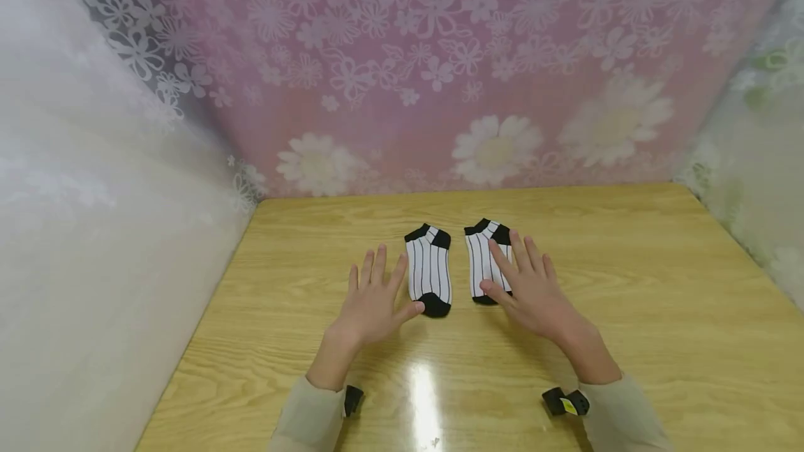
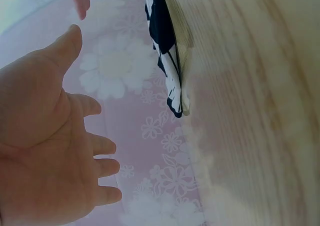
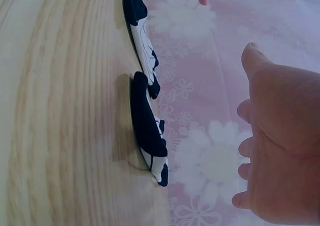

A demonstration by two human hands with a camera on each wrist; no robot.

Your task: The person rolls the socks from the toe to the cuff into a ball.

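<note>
Two short white socks with thin black stripes and black toes and heels lie side by side on the wooden table (image 1: pixel 628 298). Just left of the left sock (image 1: pixel 428 267) is my left hand (image 1: pixel 383 295), fingers straight and spread, thumb near the black toe. My right hand (image 1: pixel 505 270) is spread over the right edge of the right sock (image 1: pixel 480 257). In the left wrist view the left hand (image 2: pixel 85 101) hovers off the table, apart from the sock (image 2: pixel 167 51). The right wrist view shows the right hand (image 3: pixel 280 136) also held clear of the nearer sock (image 3: pixel 147 131). Neither hand holds anything.
A pink flowered curtain (image 1: pixel 440 54) closes off the back of the table. White flowered sheets stand along the left (image 1: pixel 94 229) and right (image 1: pixel 754 159) sides. Bare wood lies all around the socks.
</note>
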